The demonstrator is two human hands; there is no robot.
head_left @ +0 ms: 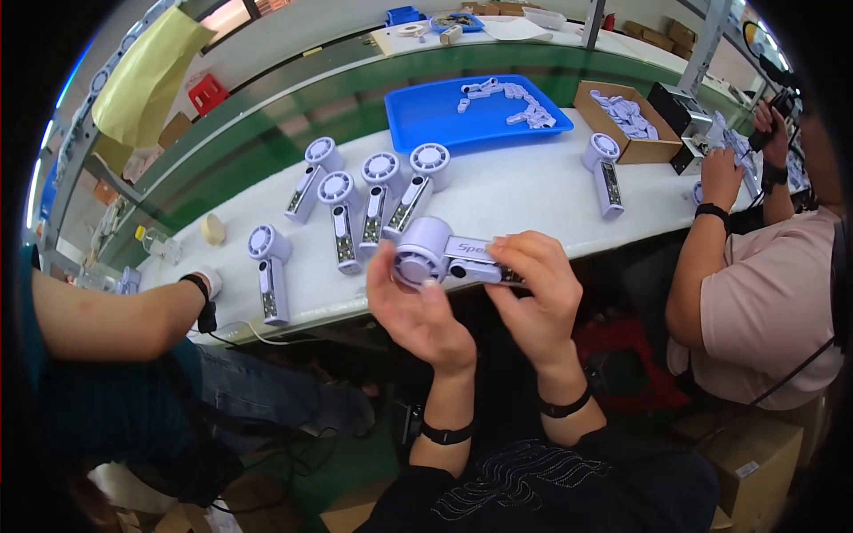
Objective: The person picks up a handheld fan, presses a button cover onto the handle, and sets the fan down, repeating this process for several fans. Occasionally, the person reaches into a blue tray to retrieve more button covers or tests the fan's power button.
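Right now, your left hand (419, 311) is curled around the fan's (458, 248) round head, and your right hand (540, 289) is clamped on its handle end. You hold it sideways by the bench's (524, 197) near edge. Beyond, five more fans (345, 233) lie toward your left, one (609, 184) toward your right; a blue tray (422, 107) sits behind, beside a carton (653, 153).
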